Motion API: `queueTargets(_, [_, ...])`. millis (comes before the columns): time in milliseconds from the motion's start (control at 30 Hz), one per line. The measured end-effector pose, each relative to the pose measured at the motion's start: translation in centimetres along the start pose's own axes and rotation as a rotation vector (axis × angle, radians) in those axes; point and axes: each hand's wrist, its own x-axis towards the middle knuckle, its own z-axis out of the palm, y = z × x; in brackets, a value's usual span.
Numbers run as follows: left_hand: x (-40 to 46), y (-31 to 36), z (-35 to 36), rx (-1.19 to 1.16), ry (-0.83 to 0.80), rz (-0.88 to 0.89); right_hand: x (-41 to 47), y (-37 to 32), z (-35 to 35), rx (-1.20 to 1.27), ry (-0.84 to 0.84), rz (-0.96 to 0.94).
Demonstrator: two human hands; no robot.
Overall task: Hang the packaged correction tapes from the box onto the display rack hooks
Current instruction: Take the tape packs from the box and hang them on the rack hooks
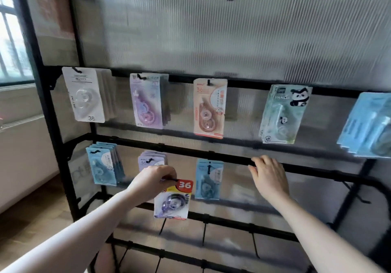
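My left hand (155, 180) pinches the top edge of a packaged correction tape (173, 203), a purple dispenser on a yellow card with a red "36" badge, held in front of the lower row of the black display rack (53, 112). My right hand (268, 175) rests its fingers on the black horizontal bar (211, 153) to the right, holding nothing. Packs hang on hooks: a white pack (84, 96), a purple pack (147, 101), a peach pack (209, 108), a panda pack (283, 114), and blue packs (368, 124). The box is out of view.
The lower row holds blue packs (103, 166), a stack (151, 159) behind my left hand, and a blue pack (208, 179). Bare hooks (359, 196) stick out at lower right. A window (10, 40) and a white wall lie to the left.
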Motion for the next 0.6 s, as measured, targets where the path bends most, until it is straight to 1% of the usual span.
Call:
queueTargets(133, [2.7, 6.0, 2.5, -0.033, -0.006, 0.047, -0.7, 6.1, -1.1, -0.011, -0.013, 0.049])
queueTargets(333, [6.4, 15.2, 6.4, -0.101, -0.036, 0.05, -1.6, 13.6, -2.0, -0.011, -0.006, 0.078])
queueTargets(500, [8.1, 21.2, 10.0, -0.099, -0.036, 0.052, -1.8, 17.5, -2.5, 0.017, -0.004, 0.071])
queueTargets(600, [8.4, 23.6, 11.7, -0.11, -0.047, 0.046, -2.1, 18.9, -2.5, 0.029, -0.036, 0.073])
